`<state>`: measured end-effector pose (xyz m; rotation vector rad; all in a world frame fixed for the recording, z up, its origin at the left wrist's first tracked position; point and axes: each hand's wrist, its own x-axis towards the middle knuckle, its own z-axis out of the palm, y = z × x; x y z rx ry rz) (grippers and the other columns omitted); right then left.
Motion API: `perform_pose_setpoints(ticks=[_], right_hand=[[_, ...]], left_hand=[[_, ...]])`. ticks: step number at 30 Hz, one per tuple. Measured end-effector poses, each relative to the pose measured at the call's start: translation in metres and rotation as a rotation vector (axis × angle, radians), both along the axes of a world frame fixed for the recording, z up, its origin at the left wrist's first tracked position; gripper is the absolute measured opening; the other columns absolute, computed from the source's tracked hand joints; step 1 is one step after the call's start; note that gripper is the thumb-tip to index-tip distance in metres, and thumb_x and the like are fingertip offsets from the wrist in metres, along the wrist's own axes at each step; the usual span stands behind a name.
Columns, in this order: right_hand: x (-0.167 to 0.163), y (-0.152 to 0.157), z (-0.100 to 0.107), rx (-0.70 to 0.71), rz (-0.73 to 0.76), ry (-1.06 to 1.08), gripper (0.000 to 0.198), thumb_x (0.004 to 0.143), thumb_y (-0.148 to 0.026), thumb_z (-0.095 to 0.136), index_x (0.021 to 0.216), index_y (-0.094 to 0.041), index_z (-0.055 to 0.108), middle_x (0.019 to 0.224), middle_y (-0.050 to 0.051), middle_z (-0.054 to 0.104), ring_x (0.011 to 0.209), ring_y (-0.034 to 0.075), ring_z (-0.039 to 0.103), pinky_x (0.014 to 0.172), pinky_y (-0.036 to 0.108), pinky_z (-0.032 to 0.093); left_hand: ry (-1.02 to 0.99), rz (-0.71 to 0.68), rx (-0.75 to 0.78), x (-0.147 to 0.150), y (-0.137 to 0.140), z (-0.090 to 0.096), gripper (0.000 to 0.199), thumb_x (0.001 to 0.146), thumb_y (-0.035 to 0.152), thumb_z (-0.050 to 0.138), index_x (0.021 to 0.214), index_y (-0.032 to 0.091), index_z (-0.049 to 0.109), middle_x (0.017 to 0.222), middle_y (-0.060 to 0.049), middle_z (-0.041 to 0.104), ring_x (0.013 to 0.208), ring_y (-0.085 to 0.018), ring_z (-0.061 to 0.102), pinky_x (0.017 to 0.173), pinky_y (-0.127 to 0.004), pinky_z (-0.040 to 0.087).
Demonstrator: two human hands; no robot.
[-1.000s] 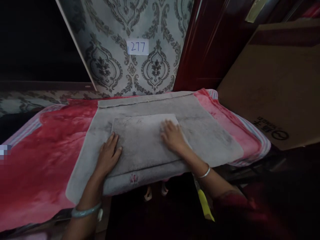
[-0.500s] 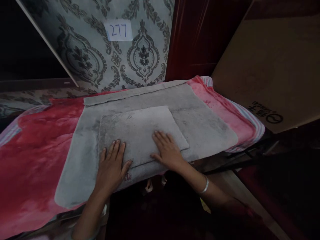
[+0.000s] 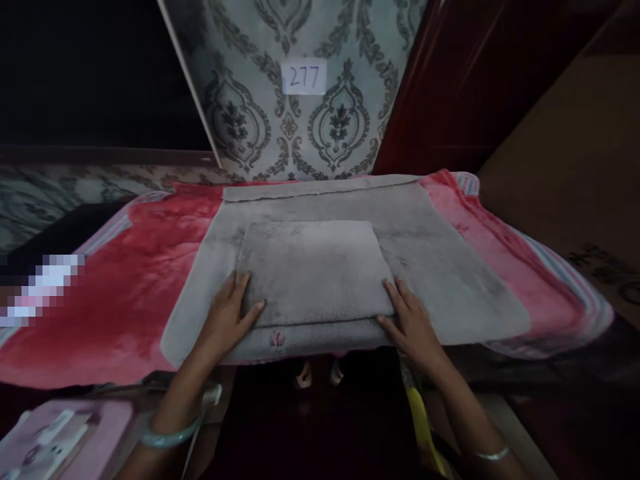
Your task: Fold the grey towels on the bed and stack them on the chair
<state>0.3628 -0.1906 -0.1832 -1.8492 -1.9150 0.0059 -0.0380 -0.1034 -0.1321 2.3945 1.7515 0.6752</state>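
Observation:
A grey plush cloth (image 3: 460, 280) lies spread out, with a smaller folded grey rectangle (image 3: 310, 267) flat on its middle. A small reddish embroidered motif (image 3: 277, 341) shows near the front edge. My left hand (image 3: 227, 317) rests at the rectangle's left edge, its fingers apart. At the right edge, near the front corner, my right hand (image 3: 413, 323) lies with thumb and fingers spread. Neither hand grips anything that I can see. The cloth's far edge is turned back in a narrow strip (image 3: 320, 189).
Beneath the cloth is a red and pink plush cover (image 3: 150, 267) with striped ends. Behind it stand a patterned wall with a 277 label (image 3: 304, 77), a dark screen (image 3: 100, 80) and a cardboard box (image 3: 565, 153). A pink tray-like object (image 3: 113, 427) is at lower left.
My hands have moved from lying on the rectangle to its left and right edges, now farther apart. The view has turned left, so the cloth appears farther right.

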Motion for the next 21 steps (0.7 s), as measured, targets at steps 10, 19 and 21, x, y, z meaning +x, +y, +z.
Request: perform_pose_setpoints(ticks=[10, 19, 21], right_hand=[[0.008, 0.009, -0.013, 0.131, 0.05, 0.059, 0.066, 0.101, -0.054, 0.035, 0.158, -0.021, 0.035, 0.147, 0.016, 0.054, 0.138, 0.033, 0.048, 0.11, 0.055, 0.042], [0.019, 0.095, 0.011, 0.091, 0.045, 0.12, 0.069, 0.097, -0.049, 0.038, 0.154, -0.01, 0.039, 0.15, 0.018, 0.051, 0.138, 0.031, 0.048, 0.115, 0.05, 0.038], [0.018, 0.128, 0.02, 0.014, -0.015, 0.136, 0.071, 0.095, -0.047, 0.04, 0.155, -0.007, 0.038, 0.15, 0.019, 0.051, 0.14, 0.032, 0.046, 0.116, 0.05, 0.038]], left_hand=[[-0.523, 0.078, -0.239, -0.015, 0.018, 0.015, 0.075, 0.085, 0.055, 0.057, 0.149, 0.016, 0.049, 0.141, -0.013, 0.062, 0.126, -0.03, 0.06, 0.106, -0.044, 0.049], [-0.351, 0.14, -0.13, -0.008, 0.087, 0.029, 0.057, 0.081, 0.045, 0.057, 0.127, 0.012, 0.066, 0.129, -0.016, 0.068, 0.12, -0.031, 0.062, 0.107, -0.044, 0.047], [-0.247, 0.18, -0.118, -0.002, 0.109, 0.039, 0.049, 0.084, 0.042, 0.055, 0.12, 0.013, 0.069, 0.124, -0.015, 0.07, 0.118, -0.03, 0.062, 0.106, -0.043, 0.046]])
